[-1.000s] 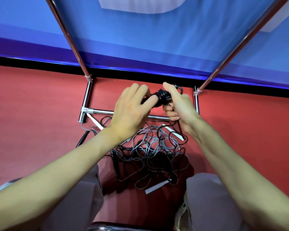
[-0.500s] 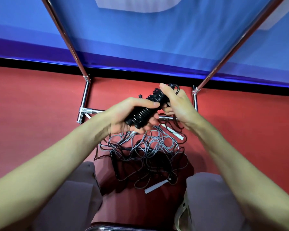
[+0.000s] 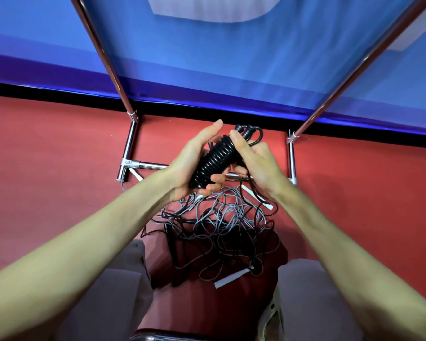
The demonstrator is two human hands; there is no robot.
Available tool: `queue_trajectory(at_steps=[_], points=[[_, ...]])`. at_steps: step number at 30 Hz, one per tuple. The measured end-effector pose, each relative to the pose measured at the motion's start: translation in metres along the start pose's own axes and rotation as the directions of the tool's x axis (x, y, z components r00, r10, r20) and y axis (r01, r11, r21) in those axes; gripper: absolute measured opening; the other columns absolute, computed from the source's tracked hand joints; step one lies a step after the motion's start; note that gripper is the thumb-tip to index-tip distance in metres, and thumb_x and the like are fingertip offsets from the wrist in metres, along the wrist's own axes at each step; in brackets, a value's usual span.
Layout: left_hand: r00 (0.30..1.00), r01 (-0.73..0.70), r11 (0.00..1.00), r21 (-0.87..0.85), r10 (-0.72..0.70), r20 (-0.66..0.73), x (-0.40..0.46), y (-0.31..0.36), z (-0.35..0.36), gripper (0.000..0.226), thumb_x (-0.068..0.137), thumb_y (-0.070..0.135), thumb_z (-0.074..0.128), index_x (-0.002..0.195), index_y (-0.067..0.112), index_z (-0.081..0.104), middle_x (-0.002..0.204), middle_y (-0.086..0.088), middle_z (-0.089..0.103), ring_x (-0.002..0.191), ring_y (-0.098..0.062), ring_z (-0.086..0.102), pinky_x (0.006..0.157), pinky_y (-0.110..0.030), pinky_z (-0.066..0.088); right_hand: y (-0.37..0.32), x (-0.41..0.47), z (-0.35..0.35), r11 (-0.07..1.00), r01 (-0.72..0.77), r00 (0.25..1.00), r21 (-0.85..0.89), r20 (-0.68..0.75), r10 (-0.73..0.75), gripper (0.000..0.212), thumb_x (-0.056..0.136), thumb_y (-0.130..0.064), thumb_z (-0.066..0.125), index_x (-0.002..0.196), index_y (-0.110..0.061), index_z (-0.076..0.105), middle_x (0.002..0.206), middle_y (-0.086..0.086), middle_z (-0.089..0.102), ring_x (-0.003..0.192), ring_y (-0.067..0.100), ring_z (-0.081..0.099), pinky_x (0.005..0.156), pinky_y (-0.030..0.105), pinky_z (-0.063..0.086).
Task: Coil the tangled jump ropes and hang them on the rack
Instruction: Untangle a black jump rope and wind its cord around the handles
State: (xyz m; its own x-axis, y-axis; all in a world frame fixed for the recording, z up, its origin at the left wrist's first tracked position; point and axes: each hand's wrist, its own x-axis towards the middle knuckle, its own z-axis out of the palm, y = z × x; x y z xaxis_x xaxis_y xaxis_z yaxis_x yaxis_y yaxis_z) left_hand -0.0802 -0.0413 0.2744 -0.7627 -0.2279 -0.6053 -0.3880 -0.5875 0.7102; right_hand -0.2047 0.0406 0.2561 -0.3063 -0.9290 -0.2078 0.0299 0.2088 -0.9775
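Your left hand (image 3: 194, 168) cradles the coiled black rope (image 3: 214, 161), right hand (image 3: 253, 158) pinches its top end, both above the tangled ropes (image 3: 221, 227), between the rack's chrome posts (image 3: 129, 146).

The lower end of the coiled black rope (image 3: 213, 163) is hidden inside the left hand (image 3: 194, 166), its far side covered by the right hand (image 3: 256, 161). The rack (image 3: 133, 143) uprights are cut off at the top edge, and part of its crossbar is masked by both hands.
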Motion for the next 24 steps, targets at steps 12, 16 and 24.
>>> queue_trajectory(at_steps=[12, 16, 24], points=[[0.988, -0.122, 0.992, -0.032, 0.118, -0.095, 0.000, 0.006, 0.006, 0.060, 0.096, 0.057, 0.027, 0.059, 0.014, 0.047, 0.043, 0.001, 0.034, 0.033, -0.014, 0.027, 0.033, -0.016, 0.020, -0.009, 0.003, -0.020, 0.985, -0.057, 0.998, -0.164, -0.043, 0.051, 0.091, 0.092, -0.068, 0.024, 0.087, 0.015, 0.062, 0.053, 0.012, 0.044, 0.039, 0.012, 0.036, 0.037, 0.018, 0.027], [0.960, -0.222, 0.971, -0.092, 0.201, -0.196, -0.003, 0.020, -0.009, 0.056, 0.096, 0.057, 0.024, 0.066, 0.014, 0.045, 0.045, 0.001, 0.032, 0.034, -0.014, 0.026, 0.036, -0.017, 0.017, -0.003, 0.003, -0.038, 0.964, -0.020, 0.997, -0.266, -0.079, -0.001, 0.054, 0.098, -0.051, 0.041, 0.081, -0.008, 0.069, 0.047, -0.003, 0.035, 0.041, 0.009, 0.029, 0.042, 0.021, 0.025], [0.824, -0.210, 0.973, 0.097, 0.229, -0.518, 0.006, 0.011, -0.029, 0.050, 0.095, 0.054, 0.035, 0.071, 0.014, 0.055, 0.049, -0.006, 0.039, 0.035, -0.017, 0.030, 0.039, -0.018, 0.022, -0.009, -0.009, -0.015, 0.768, 0.183, 0.974, -0.614, 0.009, -0.225, 0.025, 0.097, -0.034, 0.046, 0.082, -0.024, 0.063, 0.047, -0.008, 0.038, 0.047, 0.008, 0.034, 0.052, 0.024, 0.024]])
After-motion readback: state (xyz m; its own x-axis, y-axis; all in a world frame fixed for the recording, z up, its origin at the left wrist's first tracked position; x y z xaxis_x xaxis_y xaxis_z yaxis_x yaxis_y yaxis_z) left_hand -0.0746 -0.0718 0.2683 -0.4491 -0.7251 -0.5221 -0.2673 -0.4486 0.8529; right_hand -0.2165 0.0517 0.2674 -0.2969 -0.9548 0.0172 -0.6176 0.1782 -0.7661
